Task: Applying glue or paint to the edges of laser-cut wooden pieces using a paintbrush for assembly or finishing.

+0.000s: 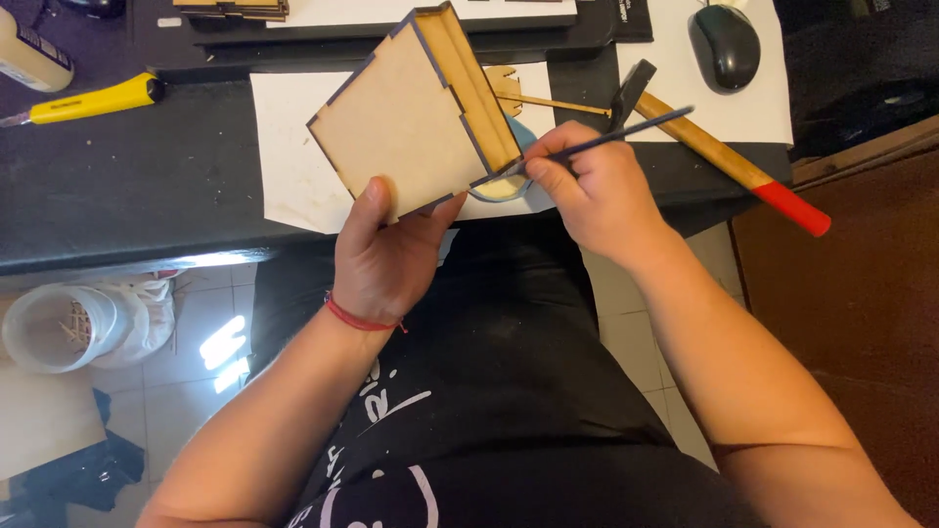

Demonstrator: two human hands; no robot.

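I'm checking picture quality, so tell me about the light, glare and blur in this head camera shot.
Head view: even indoor light on the desk; bright glare patches on the floor tiles; the wooden box in the left hand and the thin brush in the right hand look sharp; the edges show slight wide-angle stretch.

Black table (127, 186) with white paper (293, 156), hammer (724, 147), yellow knife (93, 100), mouse (725, 44).
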